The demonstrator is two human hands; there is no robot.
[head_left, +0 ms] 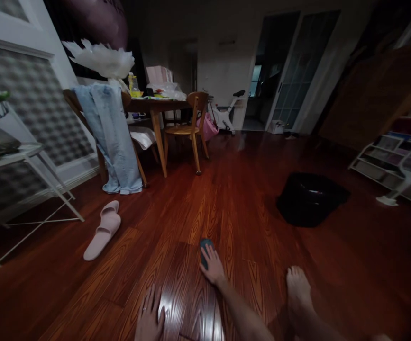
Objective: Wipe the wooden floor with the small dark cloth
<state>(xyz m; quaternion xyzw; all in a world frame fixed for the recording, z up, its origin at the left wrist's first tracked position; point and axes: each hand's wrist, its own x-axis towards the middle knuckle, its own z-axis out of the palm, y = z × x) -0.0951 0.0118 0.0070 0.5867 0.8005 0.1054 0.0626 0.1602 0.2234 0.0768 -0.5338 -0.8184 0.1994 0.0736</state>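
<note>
So, pad (205, 247): small, teal, flat on floor (248, 199), far end showing past right fingertips; likely soft, light, squashy.
Hold: best by side edges, or pressed under flat palm.
Right hand (212, 269): grip released, fingers laid on pad's near end.
Left hand (150, 316): grip released, palm flat on floor, holding nothing.
Floor: glossy boards, probably slippery.
Around: slipper (103, 229) to left, black tub (310, 199) ahead right, bare foot (297, 289) near right arm.
In way: chair (187, 128), jeans (114, 142), both well apart from pad.
</note>
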